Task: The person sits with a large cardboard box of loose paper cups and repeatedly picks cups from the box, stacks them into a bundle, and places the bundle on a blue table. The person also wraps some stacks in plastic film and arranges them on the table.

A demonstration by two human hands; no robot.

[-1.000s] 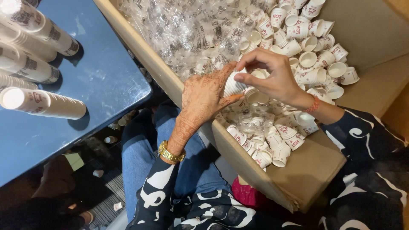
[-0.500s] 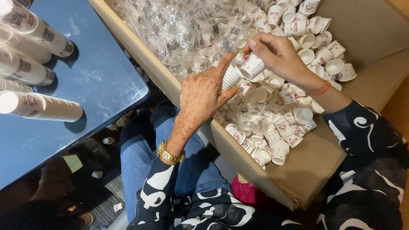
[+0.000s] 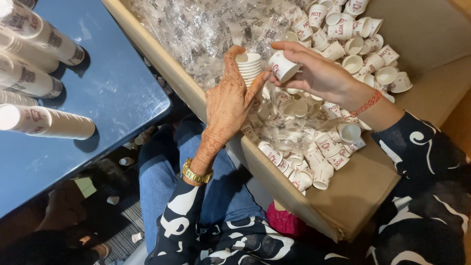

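A stack of cups (image 3: pixel 249 68) is gripped by the left hand (image 3: pixel 230 103); a single cup (image 3: pixel 282 66) is pinched by the right hand (image 3: pixel 319 73), above the cardboard box (image 3: pixel 363 186).

Inside the cardboard box (image 3: pixel 353 186) loose paper cups (image 3: pixel 319 162) and crumpled plastic wrap (image 3: pixel 206 34) cover the floor, so there's no bare spot to reach down into. Its near wall bars the way in from the lap. On the blue tabletop (image 3: pixel 113 98), lying cup stacks (image 3: pixel 49 122) crowd the left; the right part lies open.
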